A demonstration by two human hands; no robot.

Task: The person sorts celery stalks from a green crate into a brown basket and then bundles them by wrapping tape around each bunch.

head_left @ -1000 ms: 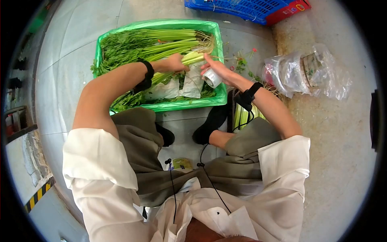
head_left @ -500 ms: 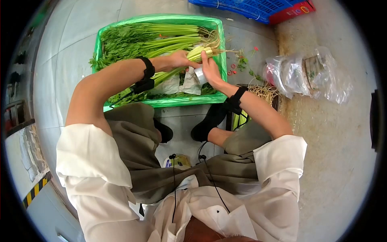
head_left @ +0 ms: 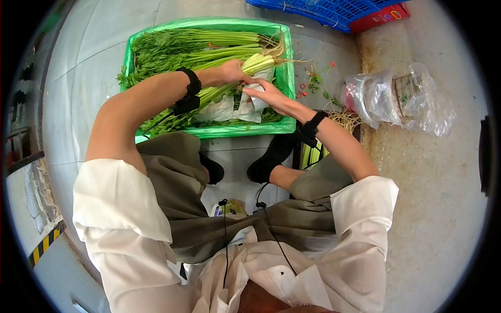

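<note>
My left hand [head_left: 233, 71] is closed around a bunch of celery [head_left: 255, 63] whose pale stalk ends and thin roots point right. The leafy part of the bunch runs down to the left, beneath my left forearm. Just below the stalk ends, my right hand [head_left: 271, 97] has its fingers curled over a white roll [head_left: 258, 101] that looks like tape, partly hidden by the hand. The fingertips of both hands nearly meet under the stalks. More celery [head_left: 224, 37] lies in the green-lined crate [head_left: 209, 131], with white paper [head_left: 219, 110] among the stalks.
Right of the crate are red rings and leaf scraps [head_left: 314, 81] on the floor. Beside my foot sits a container of rooted stalks [head_left: 313, 154]. Clear plastic bags [head_left: 402, 99] lie farther right. A blue crate [head_left: 313, 10] stands at the top.
My right hand has come off the stalk ends and moved slightly down with the white roll. My left hand still grips the celery, almost in the same place.
</note>
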